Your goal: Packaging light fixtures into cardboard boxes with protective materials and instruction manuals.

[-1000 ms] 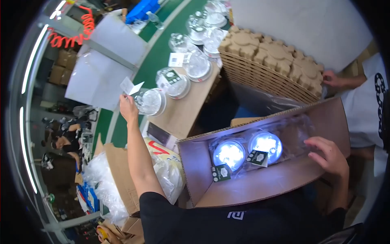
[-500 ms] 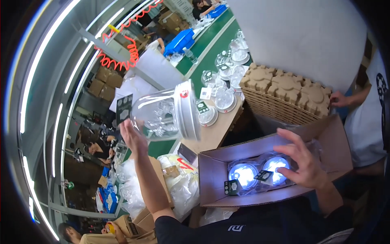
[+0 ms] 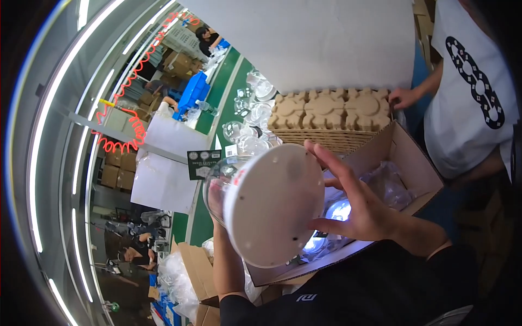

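A clear dome lamp with a broad white round base [image 3: 274,209] is tilted in front of me, its flat underside toward me. My left hand [image 3: 217,202] holds the dome from behind; its fingers are partly hidden by the lamp. At the base's right edge is my right hand [image 3: 359,209], thumb across the underside and fingers spread at the rim. A dark printed card [image 3: 202,164] hangs by the dome. Below, a cardboard box [image 3: 418,195] contains lit lamps [image 3: 340,211] in clear plastic, partly covered by my right hand and the held lamp.
Molded brown pulp trays [image 3: 326,111] are stacked behind the box, with a co-worker's hand [image 3: 405,99] at their right end. More clear domes [image 3: 253,138] stand along the green bench [image 3: 217,122]. Plastic bags [image 3: 176,277] and an open carton [image 3: 198,266] are at lower left.
The lamp has come right and nearer, turning its base underside toward me. My right hand has moved from above the box to the base's rim. The view has shifted right.
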Demonstrator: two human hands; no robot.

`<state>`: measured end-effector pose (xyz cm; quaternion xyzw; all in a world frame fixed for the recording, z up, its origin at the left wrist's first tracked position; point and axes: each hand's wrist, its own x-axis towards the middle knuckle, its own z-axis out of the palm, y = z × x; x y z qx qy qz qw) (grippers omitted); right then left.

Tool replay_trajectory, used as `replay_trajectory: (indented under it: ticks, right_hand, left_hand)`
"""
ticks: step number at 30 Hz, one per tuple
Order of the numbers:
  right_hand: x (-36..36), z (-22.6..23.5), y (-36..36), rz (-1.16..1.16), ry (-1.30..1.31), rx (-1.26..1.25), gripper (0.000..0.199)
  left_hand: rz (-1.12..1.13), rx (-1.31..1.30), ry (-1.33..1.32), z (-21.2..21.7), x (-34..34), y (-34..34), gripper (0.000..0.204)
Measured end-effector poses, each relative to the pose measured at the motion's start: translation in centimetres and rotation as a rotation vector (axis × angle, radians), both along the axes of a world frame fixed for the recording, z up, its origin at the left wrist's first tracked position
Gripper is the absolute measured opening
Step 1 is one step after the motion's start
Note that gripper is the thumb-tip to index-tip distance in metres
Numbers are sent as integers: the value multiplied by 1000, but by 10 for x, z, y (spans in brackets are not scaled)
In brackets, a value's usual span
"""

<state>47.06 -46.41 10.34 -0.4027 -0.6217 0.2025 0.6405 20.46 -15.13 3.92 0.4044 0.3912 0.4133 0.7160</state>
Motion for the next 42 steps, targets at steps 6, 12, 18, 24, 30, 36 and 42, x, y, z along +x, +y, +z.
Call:
replay_trajectory:
  ticks: [6, 12, 18, 24, 30, 36, 42]
  right_hand:
    - [2, 9, -3, 35, 18, 21, 101]
    - [13, 5, 1, -20, -6, 8, 99]
    - [43, 6, -7, -70, -293, 53, 99]
    - [60, -16, -29, -29, -643, 204, 35]
    - [45, -55, -59, -198, -469, 244, 38]
    - [47, -62, -69, -232, -574, 313, 41]
    - [81, -52, -76, 27, -348, 3, 94]
  left_hand:
    - [181, -90, 344, 5, -2, 11, 68]
    - [-118, -135, 225, 35, 10, -63, 39]
    - [-57, 355, 52, 32, 30, -70, 24]
    - [-394, 720, 122, 91, 70, -119, 12]
    - [-411, 701, 187, 90, 89, -135, 12]
    - [-423, 711, 144, 88, 102, -137, 11]
    - [-515, 886, 235, 95, 108, -152, 7]
